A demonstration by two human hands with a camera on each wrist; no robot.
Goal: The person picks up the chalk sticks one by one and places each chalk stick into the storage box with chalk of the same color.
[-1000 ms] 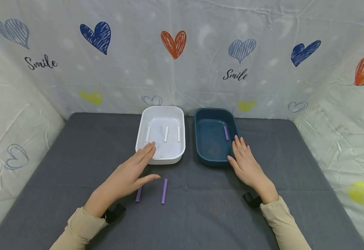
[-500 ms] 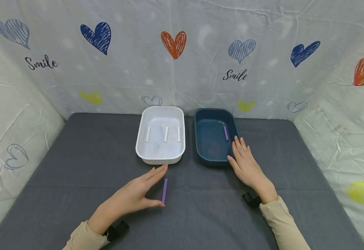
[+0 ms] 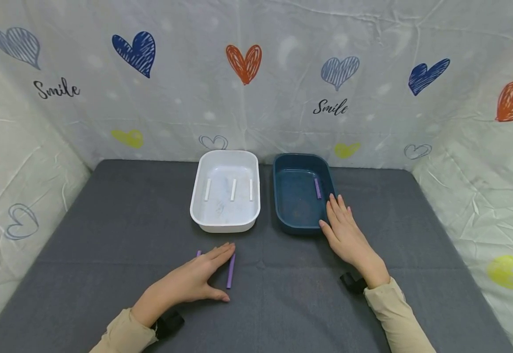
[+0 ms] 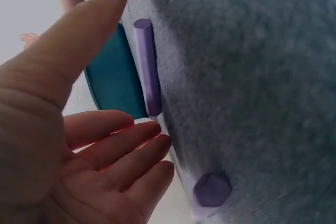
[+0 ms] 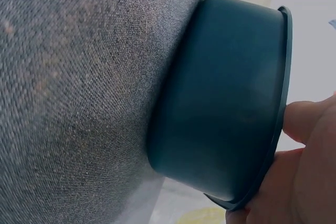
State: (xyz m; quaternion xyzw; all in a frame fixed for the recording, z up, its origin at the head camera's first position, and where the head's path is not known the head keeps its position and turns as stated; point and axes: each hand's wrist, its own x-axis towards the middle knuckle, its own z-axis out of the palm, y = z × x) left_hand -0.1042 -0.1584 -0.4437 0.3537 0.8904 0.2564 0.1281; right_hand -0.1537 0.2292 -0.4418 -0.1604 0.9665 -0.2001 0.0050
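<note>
My left hand is low over the table, thumb spread from its fingers, with a purple six-sided stick at the gap between them. In the left wrist view that stick shows beyond the spread thumb and fingers, with nothing held. A second purple stick, mostly hidden behind the left hand, appears end-on in the left wrist view. My right hand rests straight fingers on the near right rim of the teal tray. Inside this tray lies a third purple stick.
To the left of the teal tray stands a white tray. Three white sticks lie apart in it. Grey cloth covers the table, and a white curtain printed with hearts hangs right behind the trays.
My left hand has drawn back from over the white tray toward the near purple sticks, then slightly closer to me. My right hand stays at the teal tray.
</note>
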